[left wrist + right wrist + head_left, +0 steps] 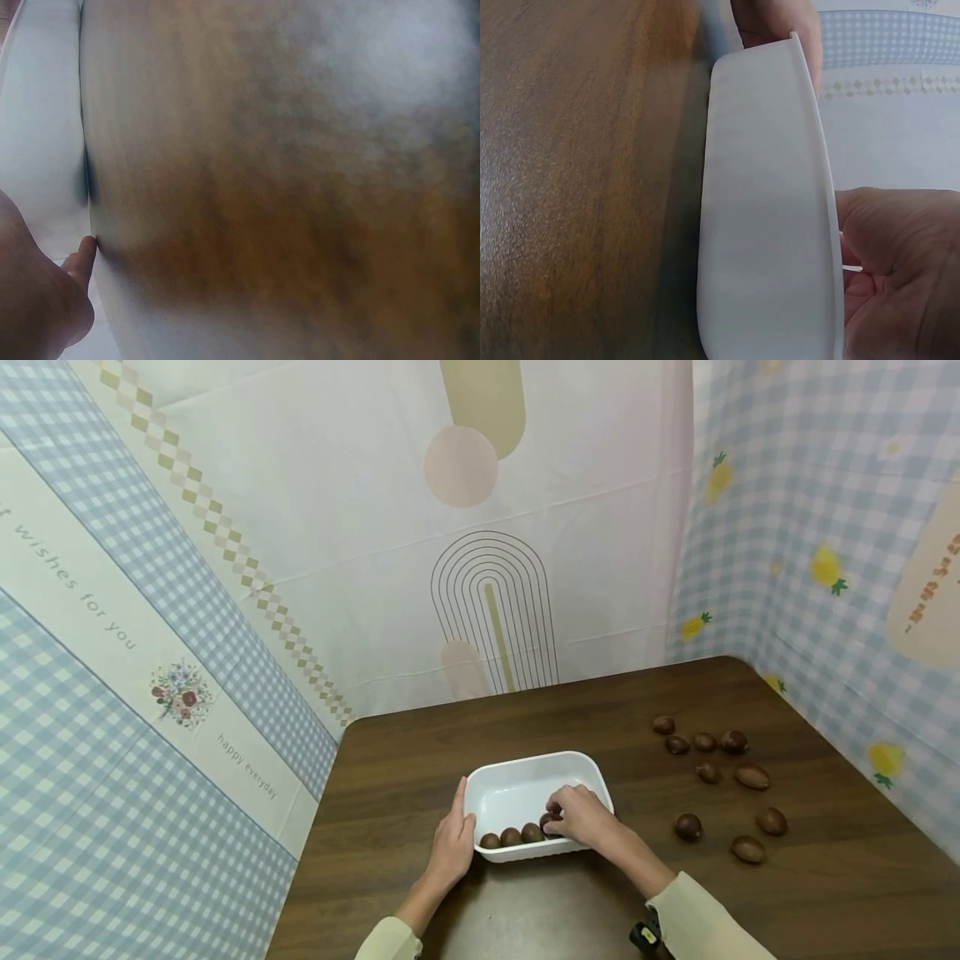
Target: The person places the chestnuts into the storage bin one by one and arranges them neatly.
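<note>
A white rectangular baking dish (543, 765) stands on the table. My left hand (452, 843) holds its left end, the thumb at the rim and the fingers along the outer wall. Over the near right part of the dish, my right hand (583, 817) reaches inside and pinches a brown chestnut (550, 823), partly hidden by the fingers. Left of it, several chestnuts (511, 837) line the near inner wall. In the right wrist view, the dish's outer side (769, 202) hides the right fingertips.
Several more chestnuts (705, 742) lie scattered on the right side of the dark wooden table (420, 735). Patterned cloth (360, 527) hangs behind the table and along both sides.
</note>
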`<state>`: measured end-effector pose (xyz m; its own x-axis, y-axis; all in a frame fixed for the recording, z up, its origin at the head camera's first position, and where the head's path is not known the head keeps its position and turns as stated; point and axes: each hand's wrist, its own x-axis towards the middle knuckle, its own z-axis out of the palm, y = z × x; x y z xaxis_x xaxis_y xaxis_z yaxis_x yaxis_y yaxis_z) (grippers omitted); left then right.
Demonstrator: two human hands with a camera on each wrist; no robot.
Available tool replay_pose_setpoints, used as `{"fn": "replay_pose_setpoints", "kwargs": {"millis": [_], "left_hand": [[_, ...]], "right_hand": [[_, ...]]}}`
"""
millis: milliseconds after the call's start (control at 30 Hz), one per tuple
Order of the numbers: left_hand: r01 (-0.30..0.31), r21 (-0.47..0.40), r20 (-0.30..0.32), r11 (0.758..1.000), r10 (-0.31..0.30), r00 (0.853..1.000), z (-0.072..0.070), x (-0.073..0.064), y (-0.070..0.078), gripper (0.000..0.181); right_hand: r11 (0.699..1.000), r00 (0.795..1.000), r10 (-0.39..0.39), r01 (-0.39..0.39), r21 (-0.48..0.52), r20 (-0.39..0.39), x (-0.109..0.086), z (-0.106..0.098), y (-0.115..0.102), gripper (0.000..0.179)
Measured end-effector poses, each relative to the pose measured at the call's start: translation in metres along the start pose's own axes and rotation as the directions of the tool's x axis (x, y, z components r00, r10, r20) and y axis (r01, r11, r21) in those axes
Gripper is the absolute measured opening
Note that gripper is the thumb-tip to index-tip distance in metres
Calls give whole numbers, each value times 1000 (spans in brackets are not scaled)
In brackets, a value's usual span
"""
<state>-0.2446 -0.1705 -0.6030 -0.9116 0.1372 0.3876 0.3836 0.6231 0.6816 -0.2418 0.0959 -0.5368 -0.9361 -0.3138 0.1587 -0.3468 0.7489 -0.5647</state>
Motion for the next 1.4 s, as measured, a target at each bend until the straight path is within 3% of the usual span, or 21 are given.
{"fn": "replay_pose_setpoints", "kwargs": {"millis": [100,200,300,433,667,867,1000,1100,1233,1400], "left_hand": [[-44,1,-32,999,44,999,4,0,-9,63],[-40,-6,-34,999,40,999,5,0,-12,63],[-25,21,-31,999,25,999,11,1,-23,64],[0,22,-17,1000,0,1000,16,1,-30,65],[-11,43,-24,999,12,1000,18,2,-35,64],[-1,35,-30,999,2,1000,19,2,-35,66],[27,12,-18,1000,-27,999,14,1,-26,65],[41,-15,6,999,-41,999,5,1,-8,64],[69,-12,43,998,-69,997,-4,2,11,63],[119,28,69,992,-121,990,-5,2,16,63]], "right_hand": [[1000,1000,21,-21,6,7,0,-1,-2,12],[999,998,53,-53,2,19,0,-2,-4,12],[997,996,80,-80,-1,29,0,-5,-5,15],[997,997,74,-74,10,12,2,-11,-2,19],[998,992,43,-36,59,-120,5,-33,16,26],[995,963,27,0,99,-267,2,-59,43,38],[994,937,29,11,110,-348,-6,-79,68,45],[995,923,42,-2,103,-383,-16,-95,89,50],[993,915,63,-20,113,-398,-33,-114,119,59],[991,911,107,-64,120,-398,-54,-128,154,66]]}}
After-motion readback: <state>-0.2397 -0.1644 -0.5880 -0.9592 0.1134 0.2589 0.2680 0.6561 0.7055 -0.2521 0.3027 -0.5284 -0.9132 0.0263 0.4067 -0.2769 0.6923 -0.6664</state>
